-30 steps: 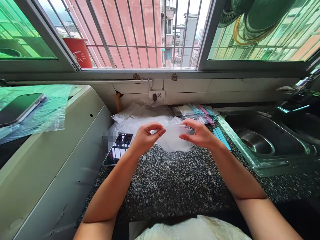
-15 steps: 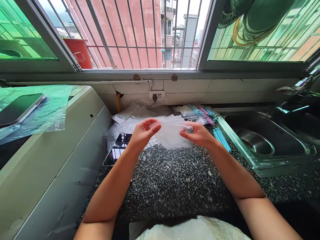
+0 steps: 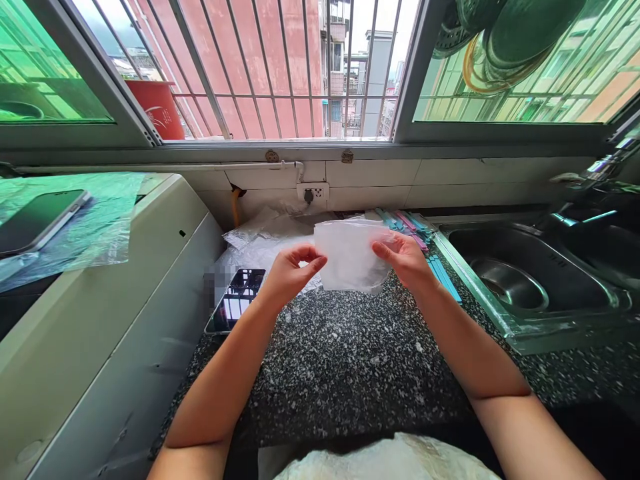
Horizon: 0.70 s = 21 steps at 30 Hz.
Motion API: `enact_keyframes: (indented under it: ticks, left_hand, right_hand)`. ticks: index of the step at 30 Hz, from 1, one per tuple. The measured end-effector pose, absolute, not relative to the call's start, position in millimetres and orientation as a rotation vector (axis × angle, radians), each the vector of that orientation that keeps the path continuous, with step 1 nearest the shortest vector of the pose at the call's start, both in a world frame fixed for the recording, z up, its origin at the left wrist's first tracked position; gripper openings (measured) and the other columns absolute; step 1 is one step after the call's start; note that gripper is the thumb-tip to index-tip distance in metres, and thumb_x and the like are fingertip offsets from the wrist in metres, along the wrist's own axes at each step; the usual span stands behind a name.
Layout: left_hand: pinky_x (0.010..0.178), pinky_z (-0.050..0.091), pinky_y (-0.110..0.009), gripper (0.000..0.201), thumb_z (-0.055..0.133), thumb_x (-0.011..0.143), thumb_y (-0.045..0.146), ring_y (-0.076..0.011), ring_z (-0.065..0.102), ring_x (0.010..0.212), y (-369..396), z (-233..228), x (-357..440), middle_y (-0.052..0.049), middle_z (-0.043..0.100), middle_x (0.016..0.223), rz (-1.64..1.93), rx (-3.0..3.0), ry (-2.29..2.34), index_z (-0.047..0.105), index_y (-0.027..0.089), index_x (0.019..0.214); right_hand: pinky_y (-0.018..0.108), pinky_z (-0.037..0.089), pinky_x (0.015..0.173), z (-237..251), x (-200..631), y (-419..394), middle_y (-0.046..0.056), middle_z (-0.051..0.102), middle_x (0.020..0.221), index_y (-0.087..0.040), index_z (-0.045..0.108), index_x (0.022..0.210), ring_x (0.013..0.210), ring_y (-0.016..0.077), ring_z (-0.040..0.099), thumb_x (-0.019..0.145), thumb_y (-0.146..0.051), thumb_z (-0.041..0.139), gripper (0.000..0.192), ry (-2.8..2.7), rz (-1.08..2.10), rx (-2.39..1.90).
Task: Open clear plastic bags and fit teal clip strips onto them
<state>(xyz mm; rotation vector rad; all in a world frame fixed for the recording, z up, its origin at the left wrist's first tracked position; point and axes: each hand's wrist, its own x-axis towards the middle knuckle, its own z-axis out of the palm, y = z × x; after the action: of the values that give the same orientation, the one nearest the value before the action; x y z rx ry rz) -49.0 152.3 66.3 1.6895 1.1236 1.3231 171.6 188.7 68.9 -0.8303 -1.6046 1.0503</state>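
Stretched between my hands above the counter is a small stack of translucent plastic bags (image 3: pixel 350 260), their edges roughly lined up. My left hand (image 3: pixel 295 267) pinches the left edge between thumb and fingers. On the right side, my right hand (image 3: pixel 403 257) grips the edge with the thumb in front and the fingers behind. More clear plastic bags (image 3: pixel 265 233) lie loosely behind my left hand. A dark tablet or phone (image 3: pixel 237 300) rests beside my left wrist. Blue strips (image 3: pixel 444 279) lie just past my right wrist, and blue and pink strips (image 3: pixel 413 227) sit behind the right hand.
A metal sink (image 3: pixel 530 267) is set into the speckled counter (image 3: pixel 345 373) on the right. At the left stands a pale appliance (image 3: pixel 150 267) with a phone (image 3: pixel 45 217) on plastic film. A wall socket (image 3: pixel 313 193) and a barred window are behind.
The plastic bags, fanned out before, are now more even and face me more upright. My right hand has shifted slightly right; my left hand has moved little.
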Motion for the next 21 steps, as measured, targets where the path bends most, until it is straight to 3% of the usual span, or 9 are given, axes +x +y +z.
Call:
enact_keyframes:
  ticks: [5,14,18,21]
  left_hand:
    - [0.066,0.047,-0.027,0.018,0.065,0.073,0.033,-0.0136,0.057,0.067,150,67,-48,-0.002,0.063,0.068,1.369,1.839,1.125,0.063,0.017,0.067]
    - [0.068,0.046,-0.028,0.005,0.066,0.076,0.019,-0.0133,0.054,0.075,151,68,-50,0.0,0.06,0.074,1.78,2.347,1.088,0.063,0.021,0.073]
    - [0.079,0.046,-0.034,0.008,0.066,0.077,0.017,-0.0152,0.054,0.086,148,72,-48,-0.001,0.064,0.089,1.852,2.549,1.061,0.061,0.022,0.073]
    - [0.08,0.047,-0.034,0.01,0.065,0.078,0.016,-0.0148,0.055,0.085,147,74,-47,0.0,0.067,0.086,1.791,2.62,0.98,0.059,0.021,0.072]
  right_hand:
    - [0.026,0.045,0.059,65,171,191,0.001,0.059,0.066,-0.018,0.062,0.066,0.062,0.0123,0.054,0.064,-0.052,0.07,0.034,-1.507,1.079,-0.896]
    - [0.026,0.04,0.059,68,170,194,-0.001,0.056,0.06,-0.017,0.06,0.057,0.058,0.0097,0.048,0.061,-0.04,0.069,0.025,-1.58,1.288,-0.942]
    - [0.026,0.039,0.059,63,170,198,-0.001,0.057,0.059,-0.016,0.063,0.059,0.057,0.0094,0.048,0.059,-0.04,0.069,0.025,-1.67,1.408,-0.999]
    - [0.026,0.039,0.058,59,171,201,0.0,0.058,0.06,-0.016,0.063,0.061,0.057,0.0098,0.049,0.062,-0.041,0.068,0.026,-1.73,1.43,-1.013]
